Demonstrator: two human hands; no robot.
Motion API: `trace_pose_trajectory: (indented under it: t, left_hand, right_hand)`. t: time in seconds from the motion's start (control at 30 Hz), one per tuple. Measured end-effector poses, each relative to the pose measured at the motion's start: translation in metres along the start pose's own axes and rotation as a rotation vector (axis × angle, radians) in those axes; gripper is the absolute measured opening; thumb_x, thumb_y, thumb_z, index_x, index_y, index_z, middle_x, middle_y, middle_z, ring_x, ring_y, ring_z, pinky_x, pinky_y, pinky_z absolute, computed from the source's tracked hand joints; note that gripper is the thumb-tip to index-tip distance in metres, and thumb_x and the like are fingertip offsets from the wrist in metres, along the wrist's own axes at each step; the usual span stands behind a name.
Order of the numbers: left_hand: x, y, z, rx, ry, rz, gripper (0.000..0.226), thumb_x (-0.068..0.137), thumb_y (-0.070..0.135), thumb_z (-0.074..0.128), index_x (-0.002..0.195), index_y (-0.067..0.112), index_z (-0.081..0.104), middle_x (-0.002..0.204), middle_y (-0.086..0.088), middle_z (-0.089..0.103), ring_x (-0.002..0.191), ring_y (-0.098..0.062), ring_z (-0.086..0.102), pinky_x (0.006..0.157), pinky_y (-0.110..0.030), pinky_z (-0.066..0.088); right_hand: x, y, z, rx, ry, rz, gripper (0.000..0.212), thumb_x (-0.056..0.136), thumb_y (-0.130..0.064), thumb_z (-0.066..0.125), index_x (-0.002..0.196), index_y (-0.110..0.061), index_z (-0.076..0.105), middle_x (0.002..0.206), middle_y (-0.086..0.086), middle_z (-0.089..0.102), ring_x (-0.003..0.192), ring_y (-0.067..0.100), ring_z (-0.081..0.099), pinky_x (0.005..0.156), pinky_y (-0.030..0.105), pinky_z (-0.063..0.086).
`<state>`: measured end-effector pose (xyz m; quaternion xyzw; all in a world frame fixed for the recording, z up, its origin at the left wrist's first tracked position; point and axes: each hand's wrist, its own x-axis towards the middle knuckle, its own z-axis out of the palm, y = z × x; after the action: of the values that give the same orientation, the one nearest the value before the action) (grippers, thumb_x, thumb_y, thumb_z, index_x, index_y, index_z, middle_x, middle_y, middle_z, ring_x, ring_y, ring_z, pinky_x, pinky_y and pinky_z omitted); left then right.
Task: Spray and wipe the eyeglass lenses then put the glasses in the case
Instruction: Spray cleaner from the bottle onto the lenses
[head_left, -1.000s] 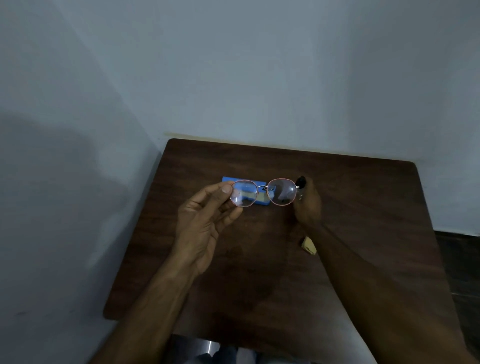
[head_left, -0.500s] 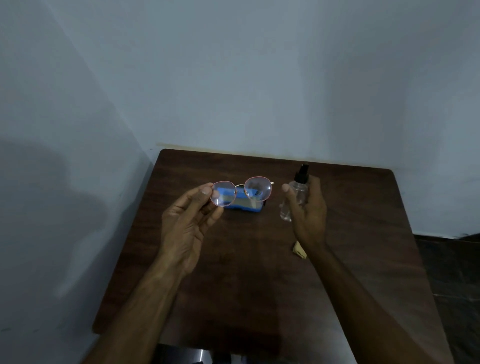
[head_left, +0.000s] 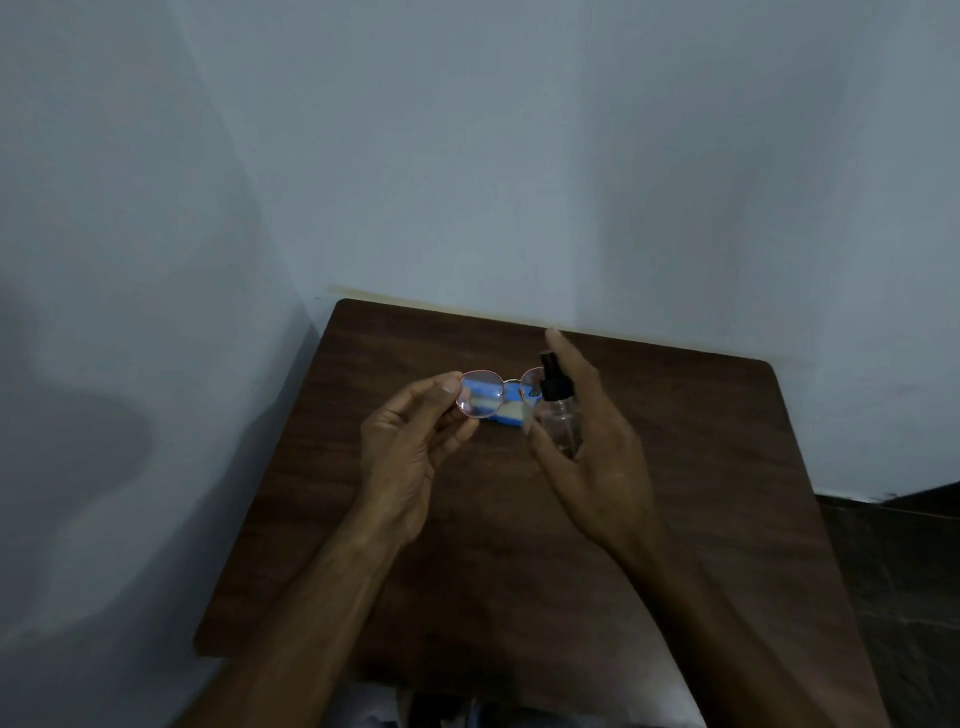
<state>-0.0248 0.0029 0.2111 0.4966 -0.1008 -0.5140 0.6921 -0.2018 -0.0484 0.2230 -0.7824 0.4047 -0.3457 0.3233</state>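
Glasses (head_left: 483, 395): pink-rimmed, held above bench (head_left: 701, 467), lenses facing viewer. Left hand (head_left: 410, 457): thumb and fingers pinched on frame's left edge. Right hand (head_left: 587, 447): wrapped around clear spray bottle (head_left: 558, 410), black nozzle up, index finger raised above it; bottle just beside right lens, overlapping it. Blue case (head_left: 511, 413): lying on bench behind glasses, seen partly through lenses. Bench dark wood, set in wall corner.

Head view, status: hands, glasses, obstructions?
Left hand pinching glasses by the rim. Right hand holding spray bottle, index finger raised. Bottle overlaps one lens. Blue case behind.
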Motion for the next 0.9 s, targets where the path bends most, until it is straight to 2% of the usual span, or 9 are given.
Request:
trace_pose_trajectory:
  t: [0.07, 0.13, 0.23, 0.3, 0.37, 0.47, 0.67, 0.8, 0.9]
  left_hand:
    - [-0.002, 0.002, -0.004, 0.024, -0.013, 0.028, 0.014, 0.095, 0.011, 0.07, 0.106, 0.011, 0.078, 0.105, -0.008, 0.081, 0.096, -0.019, 0.078, 0.071, -0.025, 0.064]
    - [-0.005, 0.003, -0.01, 0.04, -0.017, 0.056, 0.014, 0.095, 0.012, 0.07, 0.107, 0.01, 0.077, 0.103, -0.007, 0.081, 0.096, -0.02, 0.078, 0.073, -0.026, 0.064]
    - [-0.009, 0.005, -0.018, 0.047, 0.0, 0.08, 0.016, 0.095, 0.012, 0.07, 0.11, 0.009, 0.077, 0.102, -0.008, 0.081, 0.096, -0.02, 0.078, 0.074, -0.026, 0.063]
    - [-0.012, 0.006, -0.022, 0.036, 0.007, 0.086, 0.017, 0.095, 0.011, 0.071, 0.111, 0.007, 0.076, 0.101, -0.009, 0.081, 0.094, -0.02, 0.079, 0.075, -0.027, 0.063]
    - [-0.013, 0.006, -0.026, 0.022, 0.009, 0.086, 0.016, 0.095, 0.011, 0.07, 0.109, 0.006, 0.077, 0.099, -0.009, 0.081, 0.091, -0.019, 0.079, 0.075, -0.028, 0.064]
    - [-0.015, 0.007, -0.031, 0.025, 0.006, 0.088, 0.016, 0.095, 0.01, 0.071, 0.109, 0.006, 0.077, 0.102, -0.009, 0.081, 0.092, -0.02, 0.079, 0.076, -0.029, 0.064]
    - [-0.017, 0.006, -0.037, 0.018, 0.002, 0.073, 0.016, 0.095, 0.009, 0.071, 0.11, 0.006, 0.077, 0.102, -0.01, 0.081, 0.091, -0.019, 0.079, 0.076, -0.029, 0.065]
    - [-0.018, 0.006, -0.04, 0.016, 0.009, 0.058, 0.018, 0.094, 0.01, 0.071, 0.111, 0.006, 0.076, 0.104, -0.01, 0.081, 0.093, -0.02, 0.079, 0.075, -0.028, 0.065]
    - [-0.017, 0.005, -0.044, 0.016, 0.022, 0.051, 0.021, 0.094, 0.011, 0.072, 0.113, 0.004, 0.076, 0.106, -0.012, 0.081, 0.096, -0.024, 0.078, 0.076, -0.029, 0.065]
  right_hand:
    - [-0.005, -0.008, 0.008, -0.123, -0.031, -0.014, 0.085, 0.095, -0.013, 0.069, 0.163, -0.037, 0.023, 0.153, -0.009, 0.05, 0.126, -0.003, 0.055, 0.09, 0.024, 0.055]
    - [-0.011, -0.013, 0.017, -0.232, -0.046, -0.032, 0.082, 0.097, -0.019, 0.067, 0.162, -0.042, 0.022, 0.155, -0.01, 0.047, 0.116, 0.004, 0.06, 0.084, 0.028, 0.054]
    - [-0.018, -0.017, 0.031, -0.318, -0.061, -0.035, 0.077, 0.097, -0.02, 0.065, 0.159, -0.043, 0.025, 0.152, -0.005, 0.049, 0.081, 0.011, 0.066, 0.067, 0.038, 0.06]
    - [-0.021, -0.02, 0.041, -0.403, -0.069, -0.006, 0.075, 0.096, -0.02, 0.064, 0.158, -0.042, 0.027, 0.147, -0.002, 0.053, 0.07, 0.008, 0.061, 0.059, 0.032, 0.057]
    - [-0.024, -0.024, 0.049, -0.455, -0.056, 0.019, 0.073, 0.094, -0.018, 0.063, 0.155, -0.041, 0.03, 0.137, -0.002, 0.057, 0.068, 0.01, 0.06, 0.054, 0.029, 0.053]
    - [-0.026, -0.03, 0.058, -0.497, -0.033, 0.047, 0.071, 0.091, -0.016, 0.061, 0.152, -0.039, 0.034, 0.126, -0.004, 0.059, 0.066, 0.014, 0.06, 0.052, 0.031, 0.052]
    - [-0.029, -0.038, 0.065, -0.5, 0.037, 0.112, 0.072, 0.093, -0.014, 0.062, 0.156, -0.034, 0.033, 0.139, 0.008, 0.057, 0.064, 0.016, 0.06, 0.053, 0.026, 0.043]
    - [-0.027, -0.042, 0.06, -0.601, -0.007, 0.192, 0.071, 0.097, -0.022, 0.057, 0.158, -0.04, 0.027, 0.145, 0.001, 0.051, 0.068, 0.013, 0.046, 0.055, 0.025, 0.03]
    - [-0.025, -0.042, 0.061, -0.611, -0.003, 0.226, 0.072, 0.096, -0.023, 0.058, 0.155, -0.043, 0.022, 0.14, -0.001, 0.053, 0.067, 0.014, 0.05, 0.055, 0.026, 0.035]
